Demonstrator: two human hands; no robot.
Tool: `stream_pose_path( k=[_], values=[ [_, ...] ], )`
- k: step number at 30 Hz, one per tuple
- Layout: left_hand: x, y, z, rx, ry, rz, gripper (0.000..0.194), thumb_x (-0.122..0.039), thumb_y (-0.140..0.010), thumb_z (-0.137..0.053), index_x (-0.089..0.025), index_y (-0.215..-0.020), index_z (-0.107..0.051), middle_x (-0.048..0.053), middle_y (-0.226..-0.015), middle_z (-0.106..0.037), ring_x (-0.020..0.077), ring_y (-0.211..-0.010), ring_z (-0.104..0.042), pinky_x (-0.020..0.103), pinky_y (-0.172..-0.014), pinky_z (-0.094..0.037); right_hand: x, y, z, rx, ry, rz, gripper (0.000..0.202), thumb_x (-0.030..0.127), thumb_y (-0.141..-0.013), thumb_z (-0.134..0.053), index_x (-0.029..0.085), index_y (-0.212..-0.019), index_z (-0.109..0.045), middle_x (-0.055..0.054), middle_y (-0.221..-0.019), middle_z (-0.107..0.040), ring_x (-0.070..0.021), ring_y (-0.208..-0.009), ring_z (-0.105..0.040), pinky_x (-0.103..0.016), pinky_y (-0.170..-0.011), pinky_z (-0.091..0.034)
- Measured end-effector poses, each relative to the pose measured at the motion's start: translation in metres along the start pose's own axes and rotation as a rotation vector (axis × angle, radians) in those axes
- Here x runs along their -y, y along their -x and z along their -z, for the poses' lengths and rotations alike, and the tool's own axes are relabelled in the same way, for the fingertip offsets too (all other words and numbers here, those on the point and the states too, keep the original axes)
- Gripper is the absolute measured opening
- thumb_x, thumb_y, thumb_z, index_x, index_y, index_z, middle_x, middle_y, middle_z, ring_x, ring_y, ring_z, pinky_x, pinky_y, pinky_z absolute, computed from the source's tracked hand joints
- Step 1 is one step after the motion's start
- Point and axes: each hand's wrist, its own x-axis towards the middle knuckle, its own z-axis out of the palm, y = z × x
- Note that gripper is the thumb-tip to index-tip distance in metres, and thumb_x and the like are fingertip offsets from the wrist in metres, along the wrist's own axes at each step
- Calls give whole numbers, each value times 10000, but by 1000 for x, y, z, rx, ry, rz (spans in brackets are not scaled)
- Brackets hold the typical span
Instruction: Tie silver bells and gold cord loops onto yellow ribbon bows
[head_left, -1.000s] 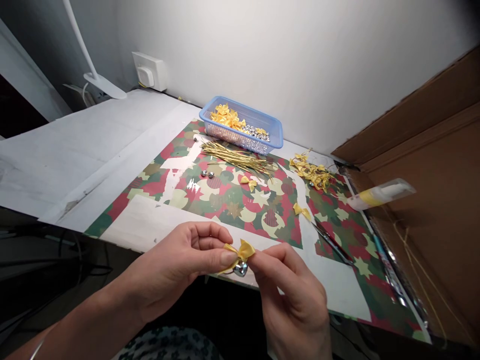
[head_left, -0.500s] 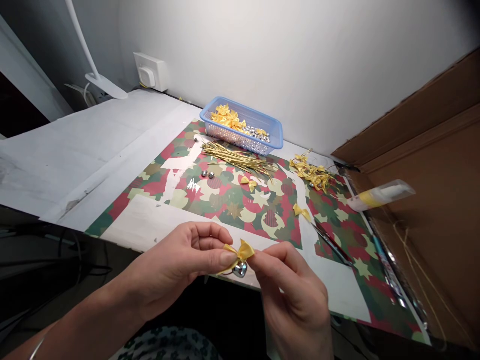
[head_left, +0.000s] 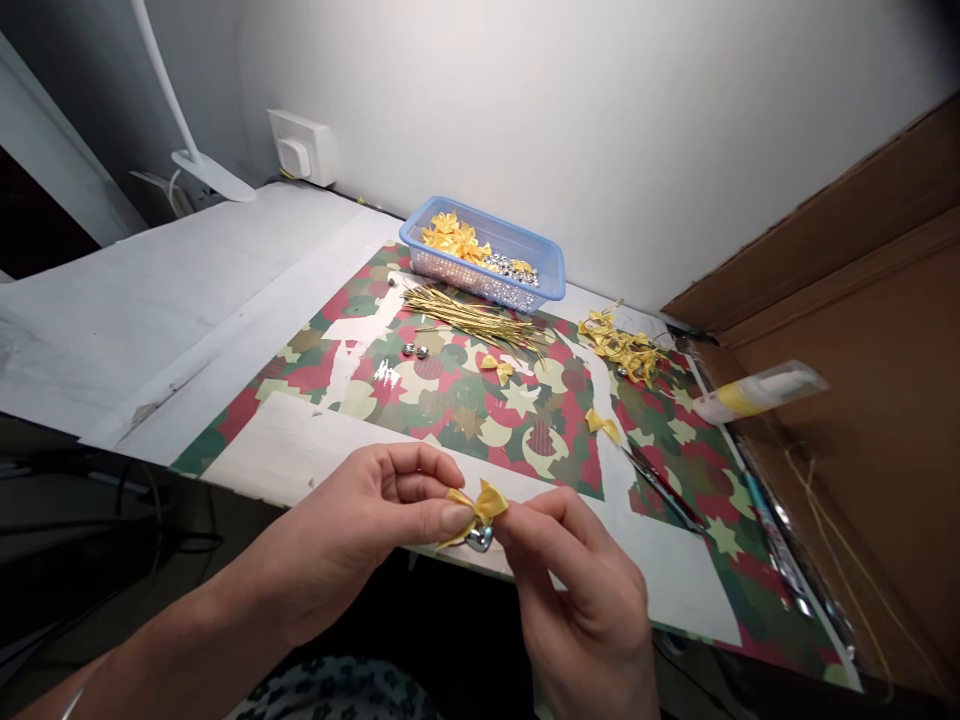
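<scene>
Near the table's front edge, my left hand (head_left: 382, 520) pinches a yellow ribbon bow (head_left: 489, 500) between thumb and fingers. A shiny silver bell (head_left: 480, 537) hangs just under the bow's knot. From the other side my right hand (head_left: 574, 570) has its thumb and forefinger pressed together at the bow's right edge; what lies between those fingertips is hidden. Beyond my hands, one loose yellow bow (head_left: 496, 369) lies on the patterned paper, with small silver bells (head_left: 415, 351) to its left. Another bow (head_left: 602, 426) rests by the scissors (head_left: 664, 488).
A blue basket (head_left: 555, 270) by the wall holds yellow bows and silver bells. In front of it lie gold wire ties (head_left: 472, 315). Several bows with ties are piled (head_left: 622, 345) at the right, near a clear bottle (head_left: 765, 391) and a cardboard box (head_left: 862, 330).
My right hand has shifted very slightly left and its fingertips sit closer to the bell. My left hand still pinches the bow in nearly the same place.
</scene>
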Motion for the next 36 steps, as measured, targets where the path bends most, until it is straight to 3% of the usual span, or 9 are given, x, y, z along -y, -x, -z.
stream_pose_path(
  k=[6,22,27,36],
  values=[
    [1,0,1,-30,-55,-25,228,-238,-785,-902,-193,-894,-707,-9,-814,-800,95,-785,-687,161,-748,-489,2,-1,-2,24,30,-50,221,42,-987,-533,220,-917,-643,13,-801,-548,-95,-667,-563,-182,-585,-459],
    [-1,0,-2,-13,-107,-82,173,-210,-820,-869,-207,-889,-710,-19,-812,-782,104,-786,-670,179,-752,-500,1,0,-2,14,-24,-76,243,27,-972,-549,237,-941,-667,15,-804,-574,-100,-677,-581,-190,-597,-466],
    [-2,0,0,-3,-91,-52,178,-215,-806,-880,-191,-882,-722,-7,-799,-775,107,-777,-668,181,-747,-496,-2,1,-1,39,-44,-63,362,11,-977,-526,280,-1128,-714,9,-827,-533,-107,-690,-559,-197,-573,-453],
    [-4,1,-1,2,-61,-13,190,-225,-778,-899,-179,-859,-733,-4,-768,-752,108,-749,-640,189,-730,-470,-6,4,3,55,-52,-2,565,-46,-945,-522,343,-1330,-664,-1,-868,-525,-124,-722,-571,-228,-595,-481]
  ],
)
